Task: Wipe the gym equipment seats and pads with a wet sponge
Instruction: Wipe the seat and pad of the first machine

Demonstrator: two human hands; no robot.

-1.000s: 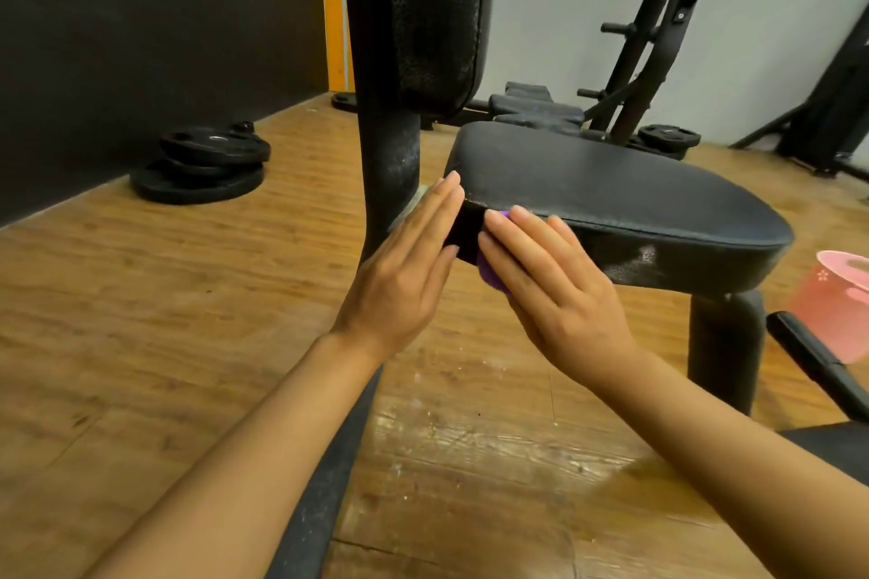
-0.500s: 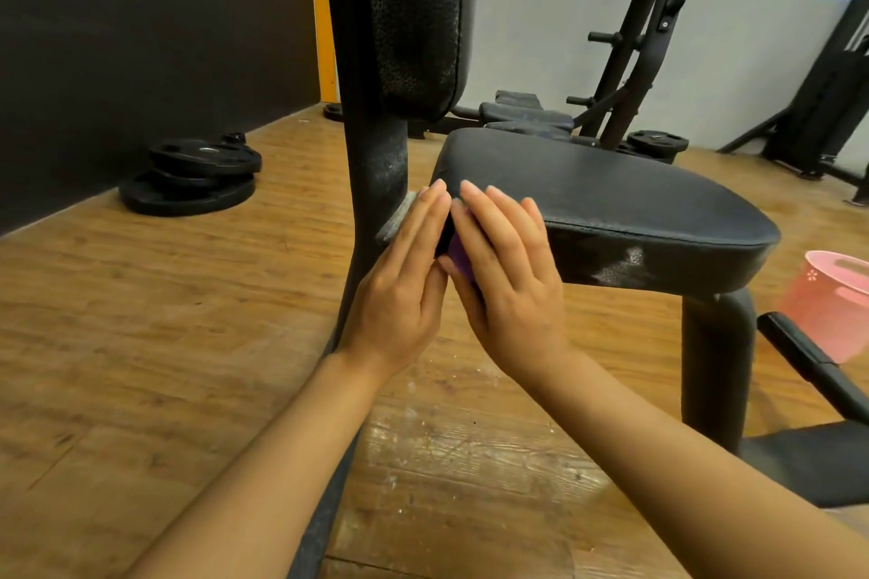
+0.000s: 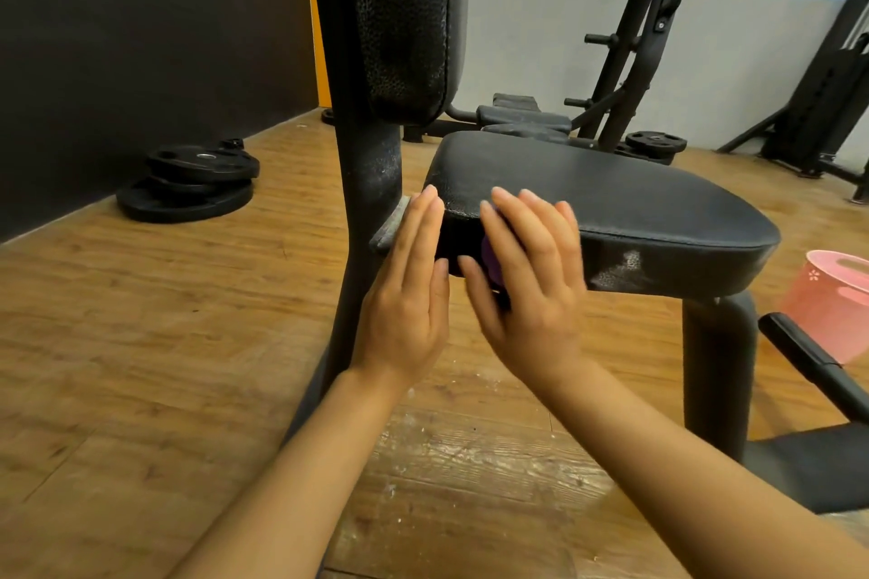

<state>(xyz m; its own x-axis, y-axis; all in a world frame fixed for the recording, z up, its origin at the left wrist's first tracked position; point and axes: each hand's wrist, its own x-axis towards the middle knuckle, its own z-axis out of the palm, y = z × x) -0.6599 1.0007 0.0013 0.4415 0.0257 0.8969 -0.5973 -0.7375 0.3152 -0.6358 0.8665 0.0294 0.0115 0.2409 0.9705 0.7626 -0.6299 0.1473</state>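
A black padded seat [image 3: 611, 207] sits on a black steel frame, with an upright black back pad [image 3: 404, 14] behind its left end. My right hand [image 3: 526, 277] presses a purple sponge [image 3: 490, 260] flat against the seat's near side edge with straight fingers; only a sliver of the sponge shows under the palm. My left hand [image 3: 404, 287] rests with straight fingers against the seat's left corner, just beside the frame post [image 3: 371, 183].
A stack of black weight plates [image 3: 188, 183] lies on the wooden floor at the left by a dark wall. A pink bucket [image 3: 832, 301] stands at the right edge. A black rack [image 3: 630, 38] and more plates stand behind the seat.
My right hand slid the sponge left toward the seat's corner, then back right a little. My left hand stayed at the corner. The view has shifted slightly.
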